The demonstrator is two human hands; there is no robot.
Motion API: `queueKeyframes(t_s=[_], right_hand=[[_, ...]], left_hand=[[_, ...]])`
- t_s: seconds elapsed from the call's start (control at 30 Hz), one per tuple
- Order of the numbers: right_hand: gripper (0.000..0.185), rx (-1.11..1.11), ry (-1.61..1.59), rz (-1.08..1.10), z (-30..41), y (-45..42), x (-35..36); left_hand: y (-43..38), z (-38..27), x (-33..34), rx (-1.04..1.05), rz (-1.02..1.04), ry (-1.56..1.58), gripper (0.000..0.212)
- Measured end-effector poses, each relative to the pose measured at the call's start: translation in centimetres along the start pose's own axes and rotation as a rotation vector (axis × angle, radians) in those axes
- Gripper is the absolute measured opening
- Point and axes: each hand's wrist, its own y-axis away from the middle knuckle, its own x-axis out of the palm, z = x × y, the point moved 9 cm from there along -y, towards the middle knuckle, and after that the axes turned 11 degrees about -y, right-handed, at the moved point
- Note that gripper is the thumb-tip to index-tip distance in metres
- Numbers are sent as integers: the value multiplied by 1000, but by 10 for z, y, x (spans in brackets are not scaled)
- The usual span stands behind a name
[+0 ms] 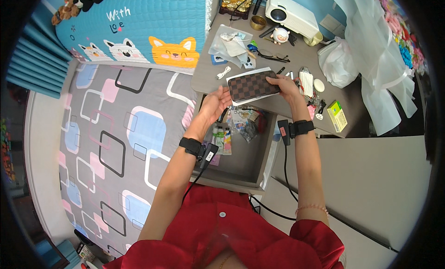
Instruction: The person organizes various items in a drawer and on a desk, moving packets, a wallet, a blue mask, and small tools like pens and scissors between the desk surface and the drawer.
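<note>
A brown-checked zip wallet [253,85] is held over the back of an open drawer [243,164], level with the desk edge. My right hand [285,85] grips its right end, thumb on top. A flat white item [243,101] shows beneath the wallet, its edges sticking out past it. My left hand [216,103] is at the wallet's left end, palm turned up and fingers apart. Whether its fingertips touch the wallet or the white item is hard to tell. Inside the drawer lie several tubes [219,138] and a plastic bag with dark contents [248,130].
On the desk [205,74] are a white projector [292,15], eyeglasses [274,56], a brass bowl [258,22], a coiled white cable [223,72], a white plastic bag [338,63] and a green-and-yellow box [337,116]. A bed [139,91] stands left. Cables hang from both wrist straps.
</note>
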Motion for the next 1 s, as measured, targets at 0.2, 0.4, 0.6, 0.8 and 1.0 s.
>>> queueKeyframes(t_s=[0.2,0.4,0.6,0.8,1.0], right_hand=[[36,-177,-101,4,4,37,1],[40,-251,-113,-46,-8,93,2],[39,-253,-170,-83,-33,140,6],[39,-310,-205,-101,-32,156,0],[36,-216,-202,-159,-63,166,-24]], left_hand=[[6,-1,11,16,62,-40,33],[25,7,5,35,-176,-178,27],[45,8,2,-28,-261,-437,12],[40,0,-6,79,-297,-544,11],[54,-10,-40,72,-393,-595,11]])
